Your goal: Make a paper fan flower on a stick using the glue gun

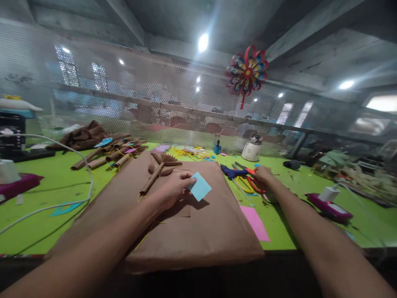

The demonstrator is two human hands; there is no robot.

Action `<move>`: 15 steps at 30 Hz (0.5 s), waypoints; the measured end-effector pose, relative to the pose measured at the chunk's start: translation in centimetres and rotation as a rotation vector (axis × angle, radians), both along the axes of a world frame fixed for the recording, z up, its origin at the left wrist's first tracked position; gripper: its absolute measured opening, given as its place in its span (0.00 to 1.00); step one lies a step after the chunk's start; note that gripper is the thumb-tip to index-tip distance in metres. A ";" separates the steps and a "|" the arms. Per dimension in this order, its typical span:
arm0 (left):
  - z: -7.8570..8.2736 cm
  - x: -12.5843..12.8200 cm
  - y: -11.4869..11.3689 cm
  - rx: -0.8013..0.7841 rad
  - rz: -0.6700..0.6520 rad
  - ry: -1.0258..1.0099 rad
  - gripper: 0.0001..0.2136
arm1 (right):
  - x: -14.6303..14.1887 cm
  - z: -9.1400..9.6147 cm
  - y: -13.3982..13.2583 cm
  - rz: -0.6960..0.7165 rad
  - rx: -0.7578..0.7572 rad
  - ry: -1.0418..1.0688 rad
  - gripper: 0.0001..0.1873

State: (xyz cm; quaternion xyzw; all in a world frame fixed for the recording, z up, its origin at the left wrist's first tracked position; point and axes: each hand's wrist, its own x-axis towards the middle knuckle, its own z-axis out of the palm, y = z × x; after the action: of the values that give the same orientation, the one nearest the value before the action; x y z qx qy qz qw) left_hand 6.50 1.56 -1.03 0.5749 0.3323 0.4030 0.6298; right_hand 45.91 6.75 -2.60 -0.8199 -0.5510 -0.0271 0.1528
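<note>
My left hand (181, 184) pinches a light blue square of paper (200, 187) above a flat slab wrapped in brown paper (217, 231). Just behind that hand, a rolled brown paper stick with a pleated fan-like top (158, 169) lies on the slab. Over to the right, my right hand (264, 174) has its fingers closed at the orange-red handles of a pair of scissors (257, 185); the fingertips are partly hidden. Beside these scissors are a yellow-handled pair (245, 185) and a blue glue gun (232, 171).
Pink paper (256, 223) lies by the slab's right edge. Brown paper rolls (114, 155) are heaped at back left. A white bottle (252, 149) stands near the mesh screen (186, 107). A white cable (91, 178) loops at left; a purple power strip (330, 209) sits right.
</note>
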 end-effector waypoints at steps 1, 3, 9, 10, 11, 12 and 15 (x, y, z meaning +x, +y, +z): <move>0.0 0.0 0.0 -0.009 0.002 -0.003 0.08 | 0.1 0.0 -0.1 -0.025 0.017 0.009 0.14; 0.2 0.0 -0.2 -0.031 0.006 -0.017 0.11 | 0.1 0.1 -0.4 -0.051 0.039 0.040 0.15; 0.4 0.3 -0.6 -0.050 -0.031 -0.022 0.11 | -0.4 0.9 -2.0 0.016 0.019 0.286 0.05; 0.4 0.3 -0.6 -0.045 -0.021 -0.009 0.11 | -0.6 1.0 -2.2 0.022 0.014 0.344 0.04; 0.4 0.3 -0.6 -0.040 -0.009 0.004 0.11 | -0.8 1.1 -2.4 0.028 0.012 0.402 0.04; 0.4 0.3 -0.5 -0.036 0.002 0.010 0.11 | -0.9 1.1 -2.5 0.036 0.011 0.457 0.05; 0.3 0.4 -0.4 -0.033 0.019 0.016 0.09 | -1.3 1.0 -2.8 0.061 0.009 0.588 0.06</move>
State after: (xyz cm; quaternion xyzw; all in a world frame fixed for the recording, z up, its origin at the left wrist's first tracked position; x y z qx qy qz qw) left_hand 6.89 1.16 -0.78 0.5646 0.3493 0.3986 0.6327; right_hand 44.60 3.93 -1.60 -0.7749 -0.5075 0.2138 0.3101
